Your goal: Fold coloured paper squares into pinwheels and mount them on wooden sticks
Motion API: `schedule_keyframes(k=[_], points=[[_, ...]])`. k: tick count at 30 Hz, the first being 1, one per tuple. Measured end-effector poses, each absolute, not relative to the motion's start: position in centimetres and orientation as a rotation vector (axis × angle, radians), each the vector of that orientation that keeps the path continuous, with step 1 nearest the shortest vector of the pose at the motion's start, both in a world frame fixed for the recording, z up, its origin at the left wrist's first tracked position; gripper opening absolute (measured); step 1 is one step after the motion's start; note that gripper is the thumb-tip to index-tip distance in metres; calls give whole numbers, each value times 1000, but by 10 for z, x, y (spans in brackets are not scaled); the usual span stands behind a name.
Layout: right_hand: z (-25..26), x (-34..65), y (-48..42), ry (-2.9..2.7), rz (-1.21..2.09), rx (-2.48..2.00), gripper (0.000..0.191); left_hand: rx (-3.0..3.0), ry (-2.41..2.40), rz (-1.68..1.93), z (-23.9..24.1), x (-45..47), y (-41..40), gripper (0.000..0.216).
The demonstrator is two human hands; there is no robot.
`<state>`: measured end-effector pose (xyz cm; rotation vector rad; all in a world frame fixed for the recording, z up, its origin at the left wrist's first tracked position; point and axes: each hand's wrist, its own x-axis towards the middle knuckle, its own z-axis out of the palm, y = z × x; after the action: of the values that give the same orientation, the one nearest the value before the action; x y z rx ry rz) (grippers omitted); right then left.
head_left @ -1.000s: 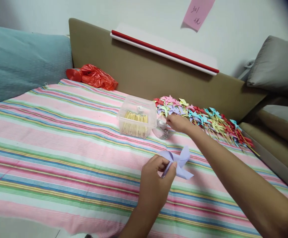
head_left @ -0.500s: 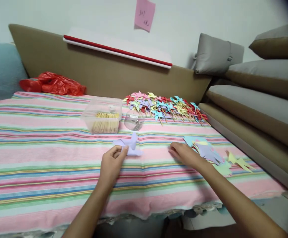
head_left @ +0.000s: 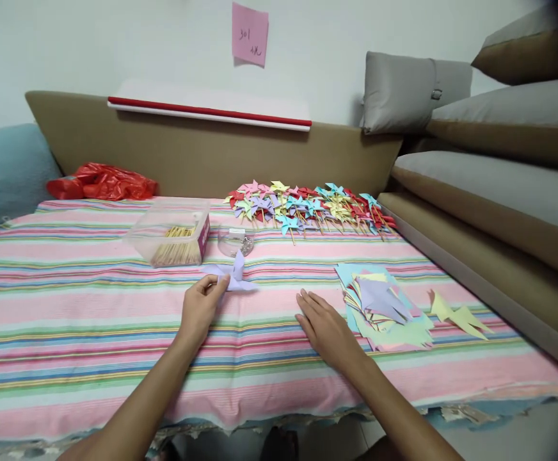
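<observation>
Between the thumb and fingers of my left hand [head_left: 202, 304] is a purple paper pinwheel [head_left: 240, 278], its blades folded and no stick showing on it. My right hand [head_left: 327, 326] lies flat on the striped cloth [head_left: 269, 358], fingers stretched out and nothing in them. To the right of that hand sits a stack of cut paper sheets [head_left: 384, 304] in several colours, with a purple piece on top. Beyond the pinwheel stand a clear tub of small metal pins [head_left: 246, 245] and a clear plastic box [head_left: 137, 234] of wooden sticks [head_left: 178, 246].
Finished pinwheels on sticks [head_left: 291, 224] lie in a heap at the back. A yellow cut paper piece [head_left: 456, 314] is at the right, near stacked grey-brown cushions [head_left: 490, 198]. A red plastic bag [head_left: 111, 182] rests at the back left.
The whole view has shifted as the head turned. My right hand has gone from curled fingers beside the paper stack to lying flat on the cloth. My left hand still holds the purple pinwheel.
</observation>
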<state>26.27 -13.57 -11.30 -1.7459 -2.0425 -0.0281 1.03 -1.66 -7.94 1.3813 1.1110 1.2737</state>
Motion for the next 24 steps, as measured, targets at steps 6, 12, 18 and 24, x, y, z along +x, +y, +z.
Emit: schedule_keyframes(k=[6,12,18,24], points=[[-106,266,-137,-1850,84,-1746,34,1343,1082,1266,-73,32,-24,38],[-88,270,-132,-1525,139,-1697,22,1292,1002,1324,-72,52,-22,37],[-43,236,-98,-1357,331,-1465,22,1242,908,1293,-68,70,-21,37],[-38,198,-77,-1215,569,-1371,15,1163,879,1231,-75,78,-26,37]])
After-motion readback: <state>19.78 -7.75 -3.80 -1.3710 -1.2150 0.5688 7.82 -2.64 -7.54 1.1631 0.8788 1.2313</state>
